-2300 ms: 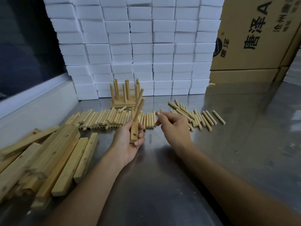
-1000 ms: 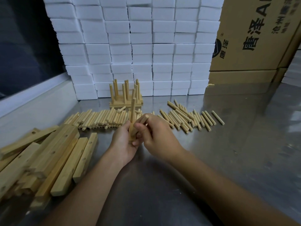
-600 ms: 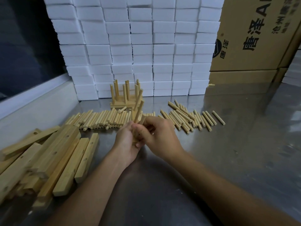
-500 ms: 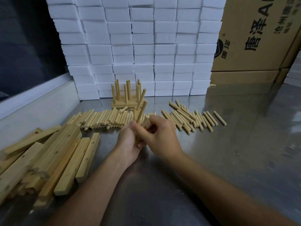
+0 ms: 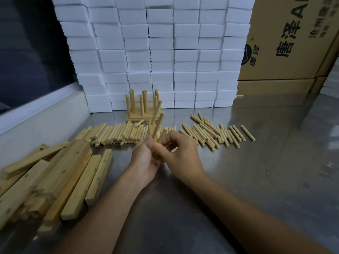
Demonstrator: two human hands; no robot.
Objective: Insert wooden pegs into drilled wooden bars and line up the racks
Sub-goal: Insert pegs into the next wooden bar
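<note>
While my left hand point(image 5: 145, 158) grips the bar point(image 5: 153, 136) upright above the desk point(image 5: 256, 171), my right hand point(image 5: 180, 153) pinches a third peg point(image 5: 163, 135) beside the two pegs point(image 5: 159, 120) already standing in it. Seating looks under way; next it needs a straight push home. Loose pegs point(image 5: 117, 133) lie beyond, finished racks point(image 5: 142, 107) farthest.

Open table point(image 5: 238, 180) lies right of the grip and back toward the body. Just beyond, loose pegs point(image 5: 117, 132) in a row and a scatter point(image 5: 211, 132) bar the way; a finished rack point(image 5: 142, 107) stands past them. Left, piled bars point(image 5: 60, 176) crowd the surface.
</note>
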